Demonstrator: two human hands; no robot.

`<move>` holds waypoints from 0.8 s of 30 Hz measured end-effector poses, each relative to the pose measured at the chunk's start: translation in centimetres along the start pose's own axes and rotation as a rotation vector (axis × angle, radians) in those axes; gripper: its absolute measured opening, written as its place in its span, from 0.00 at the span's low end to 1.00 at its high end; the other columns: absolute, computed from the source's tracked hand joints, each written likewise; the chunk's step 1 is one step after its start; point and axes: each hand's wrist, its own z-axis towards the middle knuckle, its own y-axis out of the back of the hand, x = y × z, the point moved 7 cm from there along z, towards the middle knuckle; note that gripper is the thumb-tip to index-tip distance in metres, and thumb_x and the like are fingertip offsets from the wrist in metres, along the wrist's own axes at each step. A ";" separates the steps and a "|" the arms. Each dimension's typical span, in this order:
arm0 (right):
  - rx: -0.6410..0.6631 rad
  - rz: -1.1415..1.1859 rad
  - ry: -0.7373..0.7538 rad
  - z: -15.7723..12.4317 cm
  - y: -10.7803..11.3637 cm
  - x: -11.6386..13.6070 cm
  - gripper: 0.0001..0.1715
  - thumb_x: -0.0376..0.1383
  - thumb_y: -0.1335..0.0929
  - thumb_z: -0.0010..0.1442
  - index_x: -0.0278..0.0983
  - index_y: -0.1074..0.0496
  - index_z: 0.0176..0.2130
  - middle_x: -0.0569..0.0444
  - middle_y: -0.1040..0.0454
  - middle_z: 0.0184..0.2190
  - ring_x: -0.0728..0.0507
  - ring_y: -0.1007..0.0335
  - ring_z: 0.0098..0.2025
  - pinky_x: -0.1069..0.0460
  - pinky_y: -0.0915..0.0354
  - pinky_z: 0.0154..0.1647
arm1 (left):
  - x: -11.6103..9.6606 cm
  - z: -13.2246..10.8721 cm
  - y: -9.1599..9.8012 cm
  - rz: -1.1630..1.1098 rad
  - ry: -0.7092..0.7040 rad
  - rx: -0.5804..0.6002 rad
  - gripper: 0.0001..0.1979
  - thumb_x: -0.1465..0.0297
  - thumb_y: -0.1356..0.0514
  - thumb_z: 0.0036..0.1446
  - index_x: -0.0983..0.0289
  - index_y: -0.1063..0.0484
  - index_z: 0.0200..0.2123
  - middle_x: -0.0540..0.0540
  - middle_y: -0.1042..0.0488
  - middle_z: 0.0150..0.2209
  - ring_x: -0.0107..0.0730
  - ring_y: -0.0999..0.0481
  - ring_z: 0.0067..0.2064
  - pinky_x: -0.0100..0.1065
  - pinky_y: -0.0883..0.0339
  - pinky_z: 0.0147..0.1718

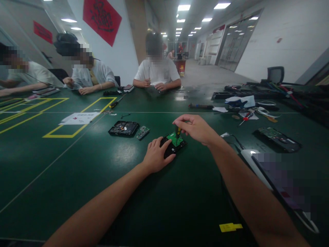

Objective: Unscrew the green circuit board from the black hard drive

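Note:
A black hard drive point(183, 145) with a green circuit board point(175, 139) facing up lies on the table in front of me. My left hand point(155, 156) holds its left end, thumb along the near edge and the other fingers spread over the top and far side. In my right hand point(196, 129) is a black and yellow screwdriver point(178, 131), pinched at the handle. It stands nearly upright with its tip down at the circuit board. To the left are another opened hard drive point(123, 128) and a loose circuit board point(143, 132).
At right lie a hard drive point(279, 139), a tablet-like device point(280, 178) with a cable, and a red screwdriver point(246, 118). Paper sheets point(79, 118) and a yellow-handled screwdriver point(114, 104) lie left. Yellow tape point(229, 227) is near me. Several people sit across the table.

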 end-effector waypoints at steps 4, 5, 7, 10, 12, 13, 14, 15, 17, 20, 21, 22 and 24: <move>0.011 0.011 0.008 0.0 -0.1 0.1 0.12 0.44 0.29 0.66 0.39 0.21 0.42 0.54 0.23 0.33 0.50 0.33 0.26 0.51 0.38 0.27 | 0.1 0.0 -0.1 0.006 -0.001 0.003 0.37 0.48 0.38 0.65 0.53 0.39 0.72 0.65 0.40 0.70 0.62 0.39 0.67 0.60 0.40 0.63; 0.006 0.023 -0.005 -0.1 0.0 0.1 0.11 0.43 0.28 0.65 0.38 0.22 0.43 0.54 0.22 0.34 0.49 0.32 0.26 0.51 0.37 0.27 | 0.1 0.0 -0.2 0.006 -0.002 0.004 0.37 0.48 0.38 0.65 0.54 0.38 0.72 0.65 0.40 0.70 0.63 0.39 0.67 0.60 0.40 0.63; -0.004 0.041 -0.029 -0.1 0.0 0.1 0.11 0.41 0.28 0.64 0.38 0.24 0.43 0.53 0.22 0.33 0.48 0.30 0.26 0.51 0.36 0.26 | 0.1 0.0 -0.1 0.002 -0.001 0.001 0.37 0.48 0.38 0.65 0.54 0.38 0.72 0.65 0.40 0.70 0.63 0.38 0.67 0.61 0.40 0.63; -0.003 0.022 -0.048 -0.1 0.1 0.0 0.08 0.39 0.29 0.63 0.37 0.23 0.41 0.53 0.23 0.29 0.47 0.29 0.26 0.51 0.35 0.27 | 0.0 0.0 0.0 -0.005 -0.007 -0.008 0.36 0.48 0.38 0.65 0.55 0.38 0.72 0.66 0.40 0.69 0.64 0.38 0.67 0.61 0.40 0.62; -0.019 -0.016 -0.042 0.0 0.3 -0.1 0.09 0.38 0.31 0.62 0.37 0.22 0.40 0.53 0.22 0.29 0.47 0.30 0.27 0.51 0.35 0.29 | 0.0 0.0 0.1 -0.009 -0.013 -0.011 0.36 0.49 0.38 0.65 0.55 0.38 0.72 0.66 0.40 0.69 0.64 0.38 0.67 0.62 0.40 0.62; -0.032 -0.040 -0.032 0.0 0.4 -0.1 0.10 0.37 0.32 0.62 0.37 0.21 0.39 0.53 0.21 0.30 0.47 0.30 0.28 0.50 0.36 0.30 | 0.0 0.0 0.0 -0.009 -0.015 -0.010 0.36 0.49 0.38 0.66 0.54 0.38 0.72 0.66 0.40 0.69 0.64 0.38 0.67 0.62 0.40 0.62; -0.046 -0.071 -0.022 0.1 0.6 -0.1 0.11 0.36 0.33 0.62 0.38 0.20 0.39 0.53 0.21 0.31 0.47 0.30 0.28 0.50 0.36 0.31 | 0.0 0.0 0.0 -0.009 -0.014 -0.009 0.36 0.49 0.38 0.65 0.54 0.38 0.72 0.66 0.40 0.69 0.64 0.38 0.67 0.62 0.40 0.62; -0.060 -0.110 -0.013 0.1 0.6 0.0 0.12 0.36 0.33 0.62 0.38 0.19 0.39 0.53 0.20 0.32 0.47 0.30 0.29 0.50 0.36 0.33 | 0.0 0.0 0.0 -0.008 -0.013 -0.008 0.36 0.49 0.38 0.65 0.53 0.38 0.72 0.65 0.40 0.69 0.63 0.38 0.67 0.62 0.40 0.62; -0.088 -0.204 0.008 0.0 0.8 0.2 0.15 0.36 0.35 0.64 0.39 0.18 0.40 0.53 0.19 0.34 0.46 0.28 0.33 0.50 0.36 0.36 | 0.0 0.0 0.0 -0.007 -0.012 -0.007 0.36 0.49 0.38 0.66 0.53 0.38 0.72 0.65 0.40 0.69 0.63 0.38 0.67 0.62 0.40 0.62; -0.130 -0.342 0.080 -0.2 0.7 1.1 0.16 0.36 0.36 0.67 0.39 0.17 0.41 0.51 0.18 0.40 0.43 0.26 0.40 0.49 0.35 0.42 | 0.0 0.1 0.0 -0.008 -0.014 -0.006 0.36 0.48 0.38 0.66 0.53 0.38 0.71 0.65 0.40 0.69 0.63 0.38 0.67 0.62 0.40 0.62; -0.134 -0.370 0.107 -0.2 0.6 1.4 0.16 0.37 0.35 0.67 0.39 0.17 0.42 0.50 0.18 0.42 0.43 0.26 0.41 0.49 0.35 0.44 | 0.0 0.1 0.1 -0.008 -0.015 -0.006 0.36 0.48 0.38 0.66 0.54 0.37 0.71 0.66 0.40 0.69 0.63 0.38 0.67 0.62 0.40 0.62; -0.134 -0.392 0.132 -0.3 0.5 1.6 0.14 0.38 0.34 0.68 0.39 0.18 0.42 0.49 0.19 0.44 0.43 0.26 0.42 0.49 0.35 0.45 | 0.0 0.1 0.1 -0.008 -0.016 -0.007 0.36 0.48 0.38 0.66 0.54 0.37 0.71 0.66 0.40 0.69 0.63 0.38 0.67 0.62 0.40 0.62; -0.123 -0.433 0.166 -0.4 0.3 1.8 0.12 0.39 0.32 0.67 0.38 0.18 0.43 0.48 0.20 0.45 0.43 0.26 0.41 0.48 0.34 0.45 | -0.1 0.0 0.1 -0.007 -0.018 -0.007 0.36 0.48 0.38 0.66 0.55 0.37 0.71 0.66 0.40 0.69 0.63 0.38 0.67 0.62 0.40 0.62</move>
